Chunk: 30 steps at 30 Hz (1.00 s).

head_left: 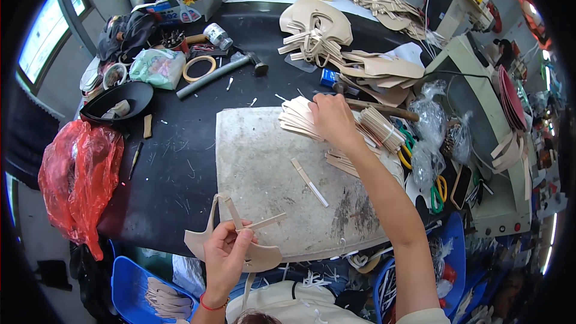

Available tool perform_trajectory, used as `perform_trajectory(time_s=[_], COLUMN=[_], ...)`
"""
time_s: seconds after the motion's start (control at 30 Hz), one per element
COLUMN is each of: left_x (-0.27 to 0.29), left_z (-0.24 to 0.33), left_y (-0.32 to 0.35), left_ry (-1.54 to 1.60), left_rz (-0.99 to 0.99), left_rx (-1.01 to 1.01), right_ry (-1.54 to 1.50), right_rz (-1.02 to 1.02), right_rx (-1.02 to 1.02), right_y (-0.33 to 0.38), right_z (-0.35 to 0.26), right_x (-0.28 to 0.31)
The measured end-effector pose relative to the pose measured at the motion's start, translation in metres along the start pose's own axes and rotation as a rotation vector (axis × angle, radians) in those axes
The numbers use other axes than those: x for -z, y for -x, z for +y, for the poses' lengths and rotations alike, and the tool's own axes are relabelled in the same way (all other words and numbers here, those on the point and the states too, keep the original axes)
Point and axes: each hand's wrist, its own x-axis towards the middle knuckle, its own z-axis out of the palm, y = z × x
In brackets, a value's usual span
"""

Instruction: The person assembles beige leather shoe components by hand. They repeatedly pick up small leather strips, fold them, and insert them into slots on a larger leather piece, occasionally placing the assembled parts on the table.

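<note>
My left hand (227, 249), a red cord at its wrist, pinches a beige leather shoe-upper piece (264, 257) with thin straps, at the near edge of the worn pale board (252, 150). One narrow strap end (270, 221) sticks out to the right of the fingers. Farther off, my right hand (333, 119) reaches onto a fanned pile of beige strips (297, 116), its fingers bent down and closed at the pile's edge. The fingertips are partly hidden. A single strip (309, 183) with a white end lies between the hands.
A bundle of strips (381, 127) and a wooden handle (384, 110) lie beside my right hand. Beige uppers (315, 21) are heaped behind it. A hammer (219, 75) rests at the back left, a red plastic bag (81, 180) nearer. Blue bins (129, 285) stand below the table.
</note>
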Motion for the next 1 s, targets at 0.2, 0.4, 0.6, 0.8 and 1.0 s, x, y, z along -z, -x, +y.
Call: perform_trajectory(time_s=[0.2, 0.4, 0.6, 0.8, 1.0], left_x=[0.006, 0.007, 0.006, 0.028, 0.063], left_z=[-0.008, -0.009, -0.01, 0.008, 0.024], left_y=[-0.004, -0.004, -0.004, 0.008, 0.017], left_ry=[0.048, 0.062, 0.047, 0.039, 0.03], left_rz=[-0.052, -0.048, -0.043, 0.145, 0.359], left_rx=[0.037, 0.041, 0.017, -0.13, -0.245], right_ry=[-0.283, -0.498, -0.773, -1.28, -0.708], right_rz=[-0.183, -0.106, 0.119, -0.378, -0.407], right_rx=[-0.062, -0.167, -0.243, -0.113, 0.129], right_y=[-0.021, -0.017, -0.014, 0.048, 0.125], right_z=[0.023, 0.026, 0.031, -0.045, -0.084], right_x=[-0.015, 0.001, 0.011, 0.065, 0.025])
